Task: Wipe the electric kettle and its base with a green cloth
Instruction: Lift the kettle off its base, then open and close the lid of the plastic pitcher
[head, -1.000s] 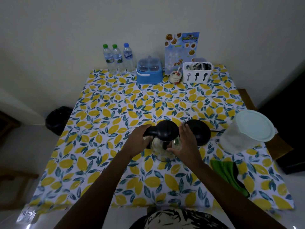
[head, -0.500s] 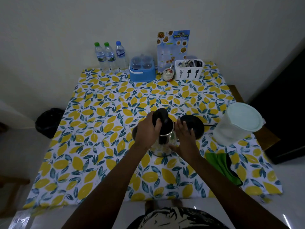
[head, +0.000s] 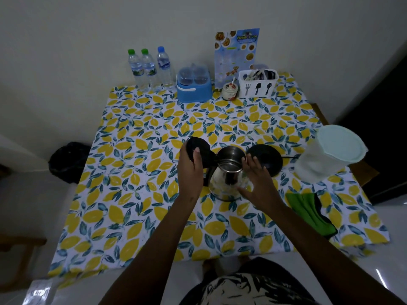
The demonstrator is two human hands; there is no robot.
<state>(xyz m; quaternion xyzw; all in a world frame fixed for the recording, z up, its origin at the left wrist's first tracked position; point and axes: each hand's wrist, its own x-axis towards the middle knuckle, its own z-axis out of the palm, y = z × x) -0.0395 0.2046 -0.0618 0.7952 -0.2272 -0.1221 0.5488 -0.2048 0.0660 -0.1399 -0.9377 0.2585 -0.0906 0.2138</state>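
Kettle [head: 229, 172] stands upright, mouth up, lid [head: 196, 150] swung open leftward. My left hand [head: 191, 170] grips the lid; my right hand [head: 256, 179], fingers spread, seemingly rests against its side.

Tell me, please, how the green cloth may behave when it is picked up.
The cloth lies folded and flat beside the kettle, so it will probably be limp and unfold when lifted. It looks thin, so likely light. It should not roll or slip.

the steel kettle [head: 228, 176] is stood upright, lid [head: 197, 154] swung open leftward; the round black base [head: 267, 159] is just right; the folded green cloth [head: 308, 211] is laid nearer right.
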